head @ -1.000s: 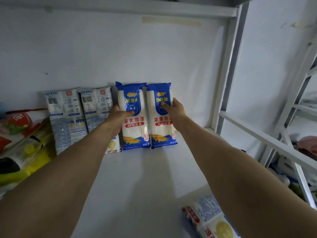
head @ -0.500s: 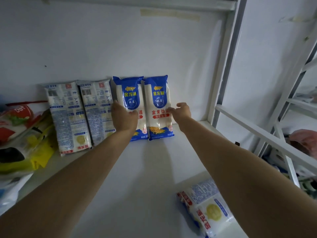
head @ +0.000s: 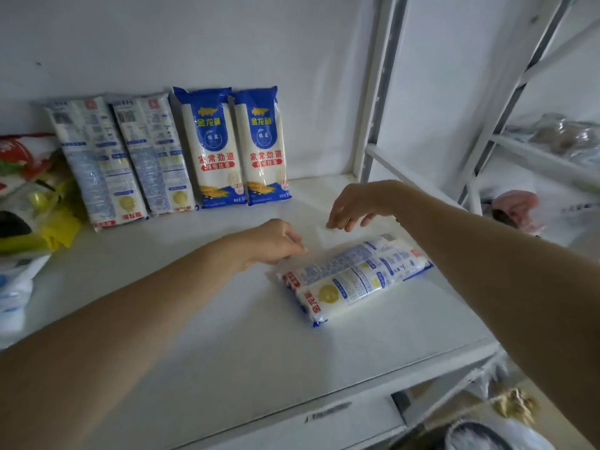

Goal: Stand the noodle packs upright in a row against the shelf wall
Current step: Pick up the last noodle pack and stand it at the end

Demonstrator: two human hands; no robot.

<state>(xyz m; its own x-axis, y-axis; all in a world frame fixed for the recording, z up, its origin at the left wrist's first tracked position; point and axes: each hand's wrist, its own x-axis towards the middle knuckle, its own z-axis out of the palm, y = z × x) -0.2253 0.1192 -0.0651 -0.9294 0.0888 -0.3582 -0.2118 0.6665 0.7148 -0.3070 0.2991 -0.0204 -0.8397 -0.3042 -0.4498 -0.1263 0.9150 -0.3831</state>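
Several noodle packs lean upright in a row against the white back wall: two with their printed backs facing out (head: pixel 97 160) (head: pixel 156 154) and two blue-fronted ones (head: pixel 212 147) (head: pixel 264 146). Another noodle pack (head: pixel 354 277) lies flat on the white shelf (head: pixel 194 319) at the front right, back side up. My left hand (head: pixel 276 243) hovers just beyond its left end, fingers loosely curled and holding nothing. My right hand (head: pixel 354 204) hangs above its far end, fingers spread downward, empty.
Red, yellow and white bags (head: pixel 29 196) are piled at the shelf's left end. A white upright post (head: pixel 373 92) and a slanted rail (head: pixel 412 177) bound the shelf on the right. Beyond them another rack (head: pixel 552 151) holds wrapped goods.
Both hands have let go of the two blue-fronted packs, which stay leaning on the wall, and have drawn back toward the flat pack at the front right. The view has tilted down.
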